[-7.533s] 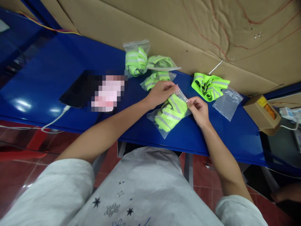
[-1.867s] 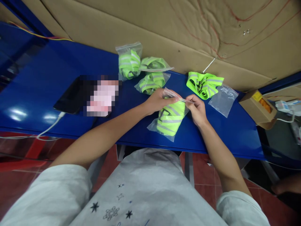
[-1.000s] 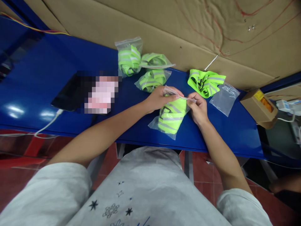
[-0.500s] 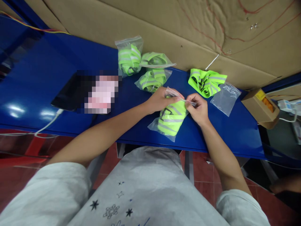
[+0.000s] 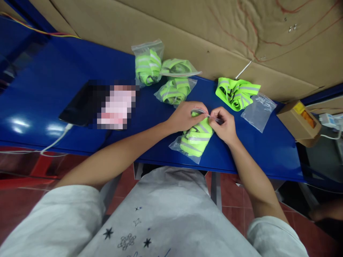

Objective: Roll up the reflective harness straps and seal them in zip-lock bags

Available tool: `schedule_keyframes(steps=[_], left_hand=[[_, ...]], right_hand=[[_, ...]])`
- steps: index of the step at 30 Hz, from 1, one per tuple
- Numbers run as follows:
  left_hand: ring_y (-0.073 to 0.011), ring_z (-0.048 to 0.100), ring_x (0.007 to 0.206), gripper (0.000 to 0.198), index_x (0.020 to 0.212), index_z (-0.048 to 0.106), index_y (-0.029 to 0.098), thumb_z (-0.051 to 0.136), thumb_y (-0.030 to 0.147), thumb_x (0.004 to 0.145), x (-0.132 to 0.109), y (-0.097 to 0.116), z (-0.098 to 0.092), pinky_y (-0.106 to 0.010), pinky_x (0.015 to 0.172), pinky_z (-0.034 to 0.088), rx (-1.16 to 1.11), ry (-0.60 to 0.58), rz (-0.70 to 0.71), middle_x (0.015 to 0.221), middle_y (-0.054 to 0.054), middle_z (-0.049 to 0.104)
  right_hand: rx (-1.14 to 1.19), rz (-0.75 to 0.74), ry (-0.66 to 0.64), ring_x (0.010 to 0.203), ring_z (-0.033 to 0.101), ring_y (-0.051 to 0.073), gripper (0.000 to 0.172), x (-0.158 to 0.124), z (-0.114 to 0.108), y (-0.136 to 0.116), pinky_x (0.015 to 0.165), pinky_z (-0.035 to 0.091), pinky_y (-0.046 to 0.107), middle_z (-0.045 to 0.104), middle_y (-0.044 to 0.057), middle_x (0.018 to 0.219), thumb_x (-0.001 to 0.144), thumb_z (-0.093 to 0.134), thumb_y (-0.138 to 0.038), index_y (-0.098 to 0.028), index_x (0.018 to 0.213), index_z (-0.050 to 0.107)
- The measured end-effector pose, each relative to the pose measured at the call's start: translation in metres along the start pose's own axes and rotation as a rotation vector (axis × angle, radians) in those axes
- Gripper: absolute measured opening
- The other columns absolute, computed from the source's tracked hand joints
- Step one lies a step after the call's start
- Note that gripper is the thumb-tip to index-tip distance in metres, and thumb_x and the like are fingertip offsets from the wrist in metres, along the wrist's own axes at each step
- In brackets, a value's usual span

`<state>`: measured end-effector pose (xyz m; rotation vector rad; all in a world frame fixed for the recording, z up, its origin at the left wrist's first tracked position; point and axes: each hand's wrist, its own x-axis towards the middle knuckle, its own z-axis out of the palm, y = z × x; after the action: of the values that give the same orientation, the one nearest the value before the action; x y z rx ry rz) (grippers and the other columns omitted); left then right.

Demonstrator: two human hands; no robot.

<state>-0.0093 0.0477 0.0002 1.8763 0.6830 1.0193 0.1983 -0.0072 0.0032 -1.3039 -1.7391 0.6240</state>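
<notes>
A clear zip bag (image 5: 197, 141) with a folded neon-yellow reflective strap inside lies near the table's front edge. My left hand (image 5: 186, 116) pinches the bag's top edge from the left. At the right end of that edge, my right hand (image 5: 223, 124) is closed on the bag, its fingertips close to those of my left hand. Behind my right hand is a loose neon-yellow strap (image 5: 237, 93), partly over an empty clear bag (image 5: 258, 112). Three bagged straps (image 5: 148, 67) (image 5: 177, 67) (image 5: 175, 91) sit behind my left hand.
A black device (image 5: 77, 107) with a white cable and a blurred-out item (image 5: 115, 107) lie on the blue table (image 5: 53, 82) at left. An open cardboard box (image 5: 298, 123) stands at the right end. Brown board rises behind the table. Part of a person's arm (image 5: 327, 210) shows at lower right.
My left hand has slid slightly right along the bag's top edge, closer to my right hand. Its fingers now cover more of that edge.
</notes>
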Motion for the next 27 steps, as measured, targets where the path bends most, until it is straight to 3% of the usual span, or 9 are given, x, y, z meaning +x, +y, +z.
schedule_keyframes(steps=[6, 10, 12, 14, 16, 19, 22, 25, 27], left_hand=[[-0.0189, 0.078, 0.097, 0.023, 0.099, 0.083, 0.018, 0.069, 0.036, 0.098, 0.001, -0.008, -0.001, -0.029, 0.09, 0.057, -0.055, -0.011, -0.023, 0.102, -0.005, 0.085], [-0.0202, 0.077, 0.099, 0.049, 0.134, 0.076, 0.017, 0.057, 0.053, 0.107, 0.002, -0.014, 0.002, -0.032, 0.09, 0.058, -0.077, -0.016, -0.139, 0.114, -0.009, 0.083], [-0.019, 0.076, 0.097, 0.057, 0.152, 0.063, 0.018, 0.051, 0.054, 0.109, 0.001, -0.016, 0.003, -0.03, 0.085, 0.058, -0.102, -0.047, -0.186, 0.12, -0.01, 0.081], [-0.0177, 0.075, 0.098, 0.057, 0.154, 0.059, 0.018, 0.05, 0.054, 0.11, 0.0, -0.017, 0.003, -0.029, 0.083, 0.058, -0.109, -0.067, -0.195, 0.125, -0.012, 0.079], [-0.016, 0.074, 0.096, 0.052, 0.147, 0.063, 0.018, 0.051, 0.053, 0.109, 0.0, -0.018, 0.004, -0.028, 0.082, 0.057, -0.083, -0.076, -0.179, 0.126, -0.012, 0.077], [-0.014, 0.072, 0.091, 0.044, 0.137, 0.068, 0.019, 0.053, 0.05, 0.108, 0.0, -0.018, 0.005, -0.027, 0.082, 0.056, -0.028, -0.088, -0.132, 0.123, -0.01, 0.078], [-0.0136, 0.073, 0.089, 0.04, 0.133, 0.07, 0.018, 0.053, 0.045, 0.108, -0.001, -0.016, 0.005, -0.026, 0.081, 0.055, 0.002, -0.113, -0.106, 0.118, -0.01, 0.079], [-0.0134, 0.073, 0.089, 0.037, 0.13, 0.072, 0.016, 0.055, 0.039, 0.107, -0.002, -0.015, 0.005, -0.025, 0.082, 0.055, 0.022, -0.121, -0.087, 0.118, -0.01, 0.08], [-0.0138, 0.074, 0.09, 0.034, 0.127, 0.073, 0.016, 0.056, 0.037, 0.106, -0.002, -0.015, 0.004, -0.025, 0.082, 0.055, 0.035, -0.119, -0.068, 0.118, -0.01, 0.081]], right_hand=[[-0.101, -0.093, -0.088, 0.068, 0.053, 0.014, 0.021, 0.0, -0.004, -0.001, 0.065, 0.042, 0.031, 0.061, -0.001, 0.08, 0.105, 0.064, -0.044, -0.024, 0.098, 0.062], [-0.135, -0.054, -0.193, 0.073, 0.057, 0.015, 0.03, 0.007, -0.028, 0.008, 0.068, 0.045, 0.032, 0.065, 0.001, 0.085, 0.106, 0.063, -0.054, -0.024, 0.103, 0.066], [-0.18, 0.029, -0.254, 0.073, 0.059, 0.017, 0.037, 0.008, -0.057, 0.016, 0.068, 0.046, 0.032, 0.068, 0.002, 0.086, 0.102, 0.066, -0.061, -0.025, 0.103, 0.069], [-0.256, 0.139, -0.284, 0.075, 0.062, 0.019, 0.04, 0.006, -0.099, 0.024, 0.07, 0.048, 0.034, 0.071, 0.004, 0.088, 0.097, 0.07, -0.065, -0.025, 0.1, 0.072], [-0.415, 0.278, -0.304, 0.078, 0.066, 0.021, 0.029, 0.005, -0.144, 0.03, 0.074, 0.051, 0.037, 0.075, 0.006, 0.088, 0.096, 0.074, -0.054, -0.025, 0.097, 0.074], [-0.848, 0.416, -0.125, 0.09, 0.072, 0.026, 0.008, 0.011, -0.188, 0.033, 0.085, 0.054, 0.041, 0.079, 0.012, 0.097, 0.09, 0.077, -0.026, -0.023, 0.098, 0.077], [-1.013, 0.343, -0.002, 0.111, 0.073, 0.032, 0.034, 0.03, -0.178, 0.033, 0.103, 0.056, 0.046, 0.077, 0.021, 0.123, 0.093, 0.071, -0.021, -0.016, 0.126, 0.077], [-0.981, 0.261, -0.113, 0.136, 0.064, 0.039, 0.062, 0.056, -0.132, 0.036, 0.118, 0.05, 0.056, 0.056, 0.023, 0.16, 0.096, 0.071, -0.025, -0.021, 0.157, 0.06], [-0.996, 0.306, -0.203, 0.145, 0.056, 0.048, 0.076, 0.072, -0.105, 0.04, 0.118, 0.047, 0.068, 0.041, 0.023, 0.173, 0.091, 0.076, -0.024, -0.023, 0.164, 0.054]])
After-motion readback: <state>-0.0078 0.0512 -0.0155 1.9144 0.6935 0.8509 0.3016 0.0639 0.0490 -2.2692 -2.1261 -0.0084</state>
